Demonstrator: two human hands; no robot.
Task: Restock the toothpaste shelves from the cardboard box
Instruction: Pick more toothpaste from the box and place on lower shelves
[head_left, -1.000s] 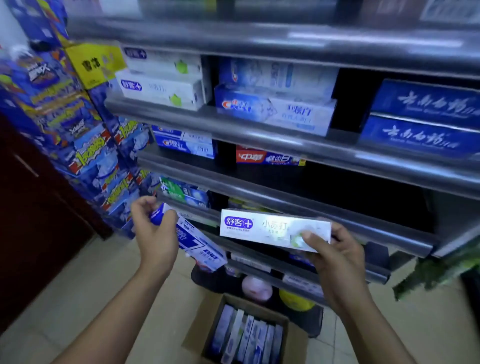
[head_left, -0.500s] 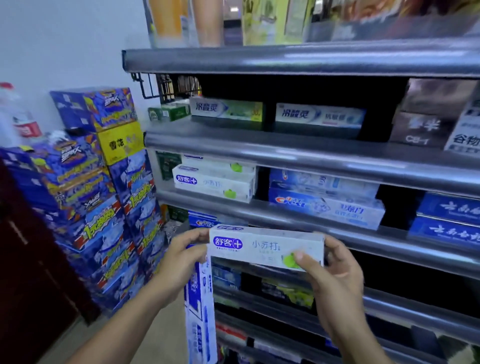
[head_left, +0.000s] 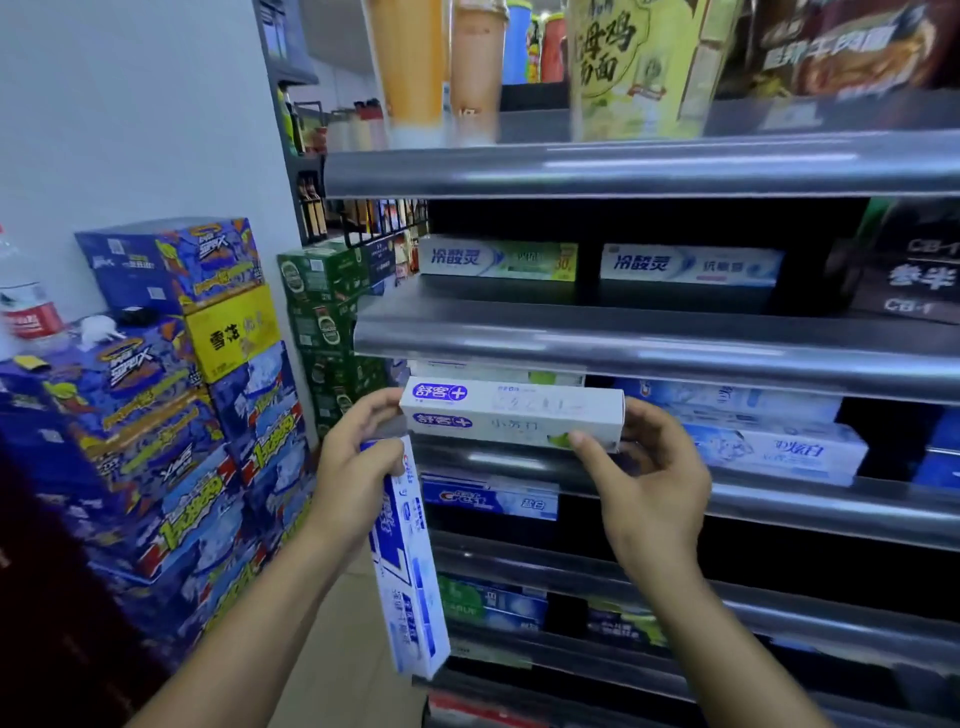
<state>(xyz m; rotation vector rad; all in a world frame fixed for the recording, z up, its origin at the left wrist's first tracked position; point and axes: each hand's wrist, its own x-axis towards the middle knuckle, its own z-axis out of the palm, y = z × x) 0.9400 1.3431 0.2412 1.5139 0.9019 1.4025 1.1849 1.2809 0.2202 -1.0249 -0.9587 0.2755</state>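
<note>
**White toothpaste box held at the shelf mouth**

We hold the white toothpaste box (head_left: 511, 418) level between our two hands, long side across and purple logo toward us. Our right hand (head_left: 649, 483) pinches its right end, with the thumb on the front face by a green mark and the fingers curled behind. Our left hand (head_left: 353, 467) touches the box's left end with its upper fingertips. The rest of that hand clamps a blue-and-white toothpaste box (head_left: 408, 571), which hangs end-down beneath it, slightly tilted.

The white box sits between two grey shelf rails, one just above the grip (head_left: 675, 358) and one just below. We cannot tell whether it rests on the shelf. Pale blue toothpaste boxes (head_left: 769, 441) lie just right of our right hand. A Crest box (head_left: 488, 501) lies one level under the grip. Stacked blue drink cartons (head_left: 156, 441) stand well to the left of our left hand.
</note>
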